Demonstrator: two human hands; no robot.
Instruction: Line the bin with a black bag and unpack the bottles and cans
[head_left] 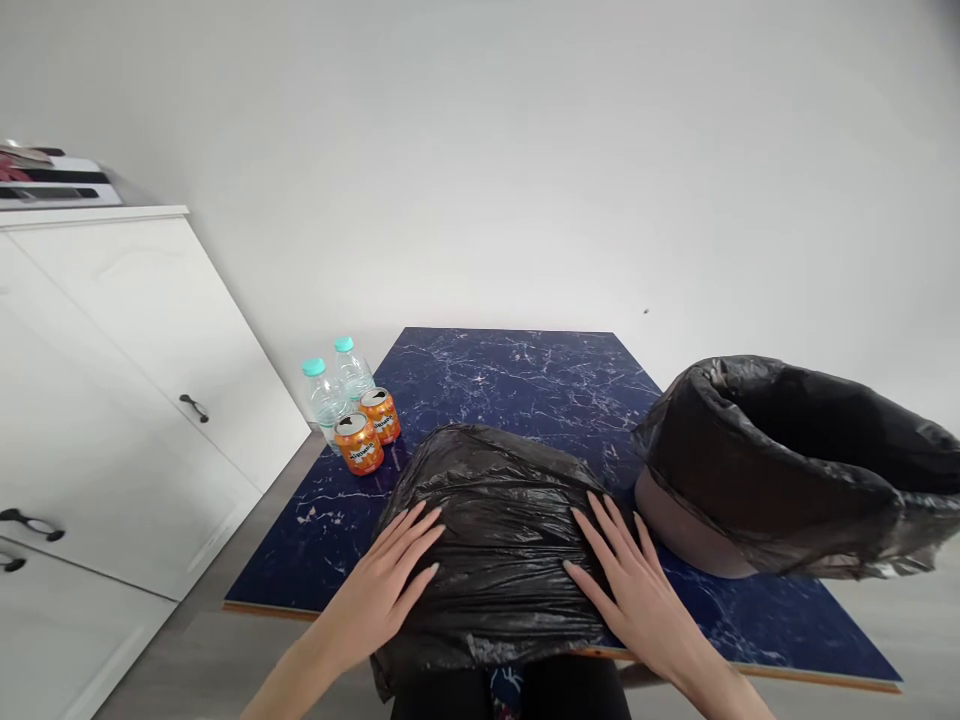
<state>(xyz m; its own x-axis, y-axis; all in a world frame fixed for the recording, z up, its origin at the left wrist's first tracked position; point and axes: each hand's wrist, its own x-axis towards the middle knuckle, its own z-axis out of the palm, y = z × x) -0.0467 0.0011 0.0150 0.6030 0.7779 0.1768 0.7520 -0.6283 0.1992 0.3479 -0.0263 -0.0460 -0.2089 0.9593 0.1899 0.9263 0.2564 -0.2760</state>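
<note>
A bulky shape covered in a wrinkled black plastic bag (pixel 510 510) lies at the front edge of the table, its lower end reaching over the edge near my lap. What the bag covers is hidden. My left hand (pixel 386 580) rests on its left side with the fingers stretched out. On the right side, my right hand (pixel 626 580) lies flat with fingers spread. To the right stands a bin (pixel 682 525) of brownish-pink colour, lined with another black bag (pixel 787 490) folded over its rim.
Two orange cans (pixel 360 452) and two clear plastic bottles (pixel 326 400) with turquoise caps stand at the table's left side. The dark blue marbled table (pixel 517 375) backs onto a white wall. A white cabinet (pixel 135 370) with black handles is at the left.
</note>
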